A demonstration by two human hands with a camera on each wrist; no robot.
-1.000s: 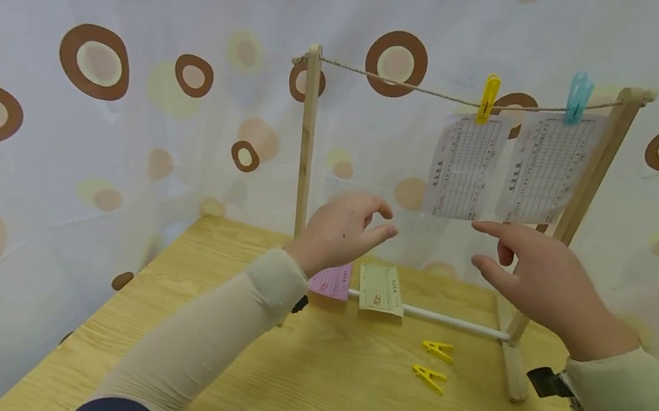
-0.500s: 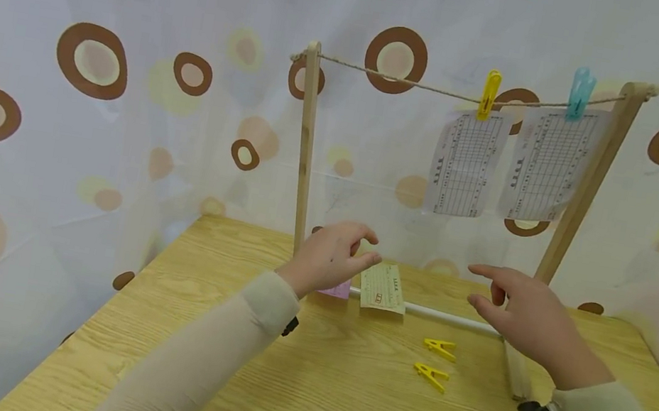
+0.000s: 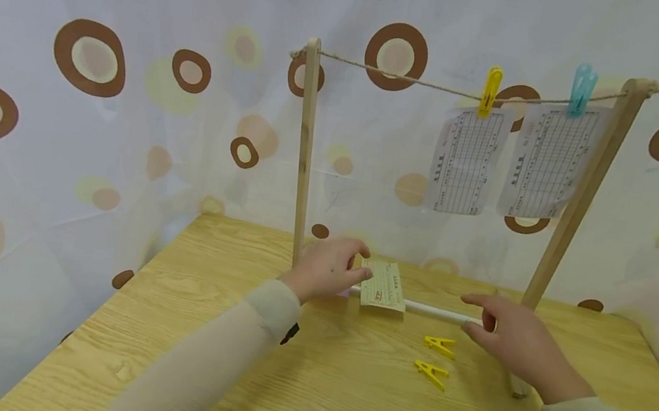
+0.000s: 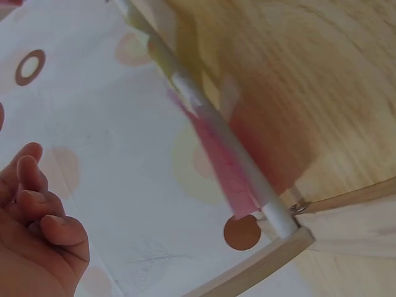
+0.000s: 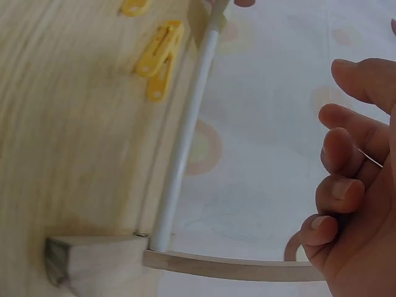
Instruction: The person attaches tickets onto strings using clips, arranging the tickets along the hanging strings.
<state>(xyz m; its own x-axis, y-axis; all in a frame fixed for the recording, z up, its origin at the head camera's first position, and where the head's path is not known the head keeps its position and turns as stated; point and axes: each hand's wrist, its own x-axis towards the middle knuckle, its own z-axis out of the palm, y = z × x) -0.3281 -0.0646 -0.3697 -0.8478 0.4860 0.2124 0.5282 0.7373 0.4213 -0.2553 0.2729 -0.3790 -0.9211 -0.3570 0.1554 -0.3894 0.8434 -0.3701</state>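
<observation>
My left hand (image 3: pixel 328 270) hovers loosely curled and holds nothing, beside a pale green slip (image 3: pixel 383 286) draped over a white rod (image 3: pixel 438 312). It mostly covers a pink slip in the head view; the left wrist view shows that pink slip (image 4: pixel 226 161) hanging over the rod. My right hand (image 3: pixel 518 339), also holding nothing, hangs near the rod's right end with bent fingers. Two yellow clothespins (image 3: pixel 439 346) lie on the table to its left. Above, a yellow clothespin (image 3: pixel 491 91) and a blue clothespin (image 3: pixel 582 91) pin two printed sheets (image 3: pixel 469 161) to a rope (image 3: pixel 401 77).
The rope spans two upright wooden posts (image 3: pixel 305 144), joined low down by the rod. This frame stands on a wood-grain table (image 3: pixel 300 388). Behind it hangs a white curtain (image 3: pixel 182 153) with brown and beige circles.
Both hands have come down from just below the hanging sheets to about the rod's level. The left hand now hides more of the pink slip. Sheets, slips and clothespins stay in place.
</observation>
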